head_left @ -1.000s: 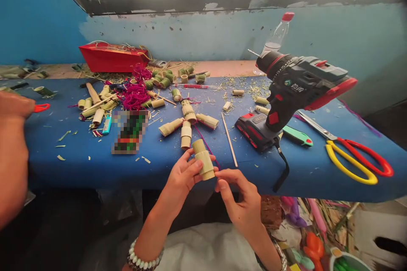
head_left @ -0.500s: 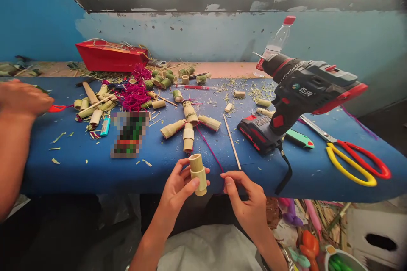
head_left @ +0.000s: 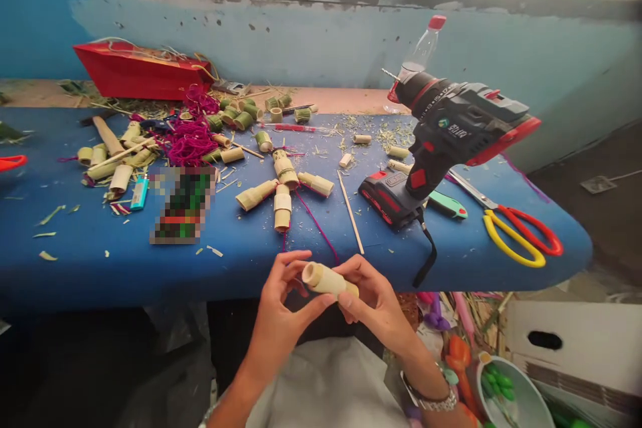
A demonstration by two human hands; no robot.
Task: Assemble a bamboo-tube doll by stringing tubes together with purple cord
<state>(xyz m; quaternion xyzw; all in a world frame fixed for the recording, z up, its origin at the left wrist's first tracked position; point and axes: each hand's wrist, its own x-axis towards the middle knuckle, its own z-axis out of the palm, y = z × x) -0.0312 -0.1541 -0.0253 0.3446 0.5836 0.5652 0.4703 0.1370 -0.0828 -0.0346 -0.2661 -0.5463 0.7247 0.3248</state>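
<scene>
Both my hands hold a short pale bamboo tube (head_left: 327, 279) just in front of the blue table's near edge (head_left: 150, 267). My left hand (head_left: 283, 304) grips its open left end with curled fingers. My right hand (head_left: 374, 301) wraps round its right end. A magenta thread (head_left: 313, 221) runs from the tube area up the table to a small figure of joined bamboo pieces (head_left: 283, 184).
A black and red cordless drill (head_left: 436, 140) stands right of centre, with yellow-red scissors (head_left: 516, 234) and a green-handled tool (head_left: 446, 204) beside it. A thin stick (head_left: 350, 210), loose bamboo sections (head_left: 115, 160), magenta yarn (head_left: 190, 144), a red bag (head_left: 135, 70) and a plastic bottle (head_left: 418, 57) lie farther back.
The tube has turned from upright to lying sideways, and my right hand has closed onto it. The view has shifted; the other person's arm at the left is gone from sight.
</scene>
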